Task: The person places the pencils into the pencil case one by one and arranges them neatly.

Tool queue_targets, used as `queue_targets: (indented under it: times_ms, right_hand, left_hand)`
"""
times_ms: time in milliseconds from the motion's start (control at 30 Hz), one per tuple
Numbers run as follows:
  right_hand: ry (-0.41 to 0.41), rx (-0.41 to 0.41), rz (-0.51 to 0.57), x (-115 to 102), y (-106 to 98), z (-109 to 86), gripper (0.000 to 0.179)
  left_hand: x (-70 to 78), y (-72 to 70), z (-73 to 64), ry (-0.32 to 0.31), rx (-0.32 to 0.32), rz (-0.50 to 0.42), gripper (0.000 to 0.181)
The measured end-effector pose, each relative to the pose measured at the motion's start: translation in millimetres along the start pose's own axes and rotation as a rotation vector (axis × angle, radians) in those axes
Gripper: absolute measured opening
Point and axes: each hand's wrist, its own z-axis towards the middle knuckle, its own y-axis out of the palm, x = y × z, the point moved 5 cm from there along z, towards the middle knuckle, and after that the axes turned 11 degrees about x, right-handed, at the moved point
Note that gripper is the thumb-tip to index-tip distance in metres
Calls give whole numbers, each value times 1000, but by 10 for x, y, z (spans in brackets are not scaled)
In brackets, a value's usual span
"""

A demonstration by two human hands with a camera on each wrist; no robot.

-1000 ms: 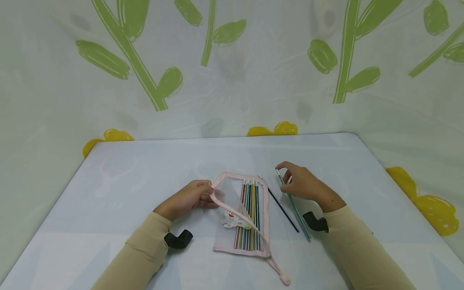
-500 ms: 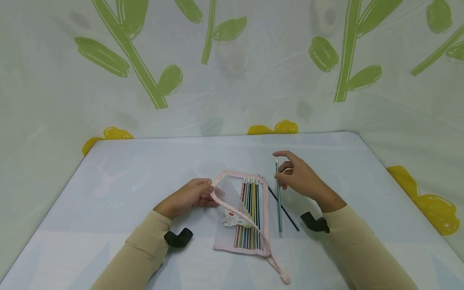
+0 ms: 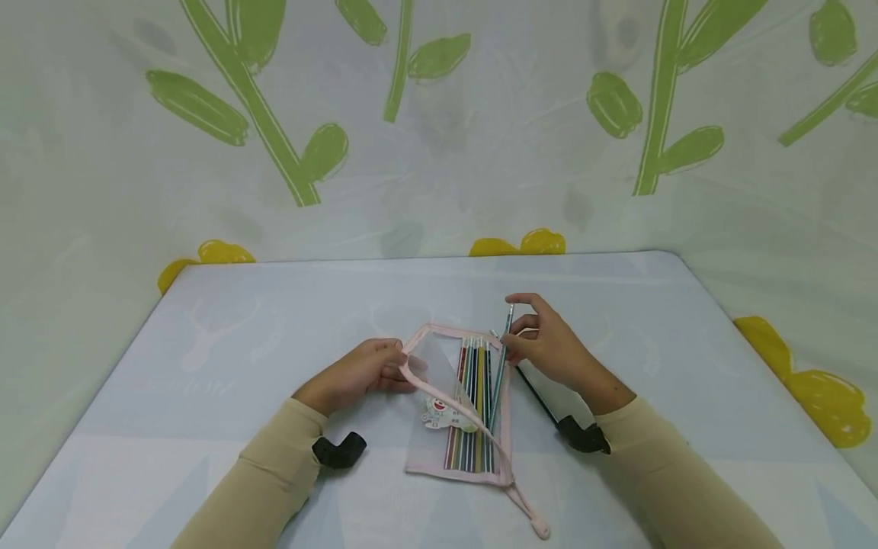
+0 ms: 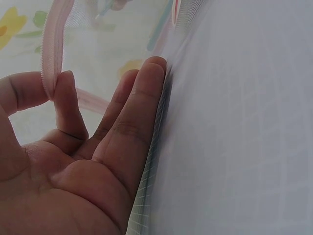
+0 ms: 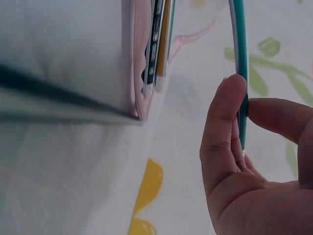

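Note:
A see-through pencil pouch [image 3: 458, 479] with pink zipper edging lies on the table, several striped pencils [image 3: 473, 412] inside. My left hand [image 3: 360, 371] holds its mouth apart; in the left wrist view, thumb and forefinger pinch the pink edging [image 4: 54, 44], and other fingers rest against the mesh. My right hand [image 3: 549, 343] pinches a teal pencil [image 3: 503, 358] near its upper end, forefinger over the tip. The pencil slants down across the pouch's right part; whether its lower end is inside cannot be told. A dark pencil [image 3: 536, 393] lies to the right, partly hidden by the right hand.
A cartoon tag [image 3: 442, 414] shows on the pouch, and a pink strap [image 3: 528, 511] trails from its lower right corner. The pale table [image 3: 274, 305] backs onto a leaf-patterned curtain [image 3: 480, 168]. Black wrist mounts [image 3: 339, 450] sit on both sleeves.
My right hand has carried the teal pencil leftward from beside the dark pencil to over the pouch, the pencil's tilt turning. My left hand stays at the pouch's edge.

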Motion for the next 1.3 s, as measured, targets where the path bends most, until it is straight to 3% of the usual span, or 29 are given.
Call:
queue_targets:
  times_ms: [267, 433, 1000, 1300]
  right_hand:
    - [9, -56, 27, -3, 87, -40, 68]
    - [58, -81, 17, 60, 132, -18, 71]
    - [102, -159, -313, 133, 362, 91, 60]
    - [84, -193, -355, 135, 367, 107, 60]
  left_hand:
    - [-7, 4, -4, 9, -6, 8, 17]
    - [-26, -10, -13, 6, -2, 11, 17]
    - [-29, -9, -17, 2, -9, -21, 16]
    - [-40, -10, 7, 7, -7, -19, 16]
